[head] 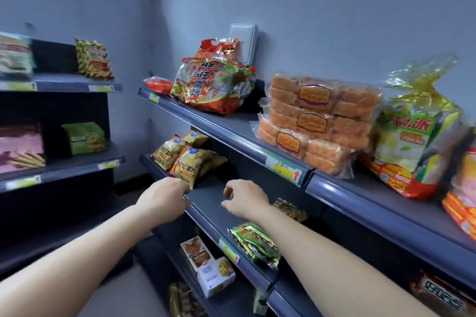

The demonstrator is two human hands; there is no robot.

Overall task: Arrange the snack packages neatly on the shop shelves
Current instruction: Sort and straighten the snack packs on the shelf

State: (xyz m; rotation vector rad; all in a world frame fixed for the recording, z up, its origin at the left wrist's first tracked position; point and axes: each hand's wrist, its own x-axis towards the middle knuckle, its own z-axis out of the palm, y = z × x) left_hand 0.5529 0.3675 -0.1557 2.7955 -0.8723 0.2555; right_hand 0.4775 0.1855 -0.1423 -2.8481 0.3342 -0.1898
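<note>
- Yellow chip bags on mid shelf, leaning.
- L hand curled at nearest bag's corner; grip unclear.
- R hand loosely curled, holding nothing.

Bright snack wrappers on dark slate-blue shelves, against a pale grey-blue wall

On the top shelf, from far left to near right: a small red packet, a red-and-gold rice cracker bag with red lettering, orange cakes in clear wrap with gold, purple-edged labels, and a yellow-green bag with a red base and gold foil top. Below are yellow chip bags with blue badges, a green-and-gold foil packet and a white box. The price tags are white and yellow with a red arrow. On the left rack sit a green box and a pink pack.
</note>
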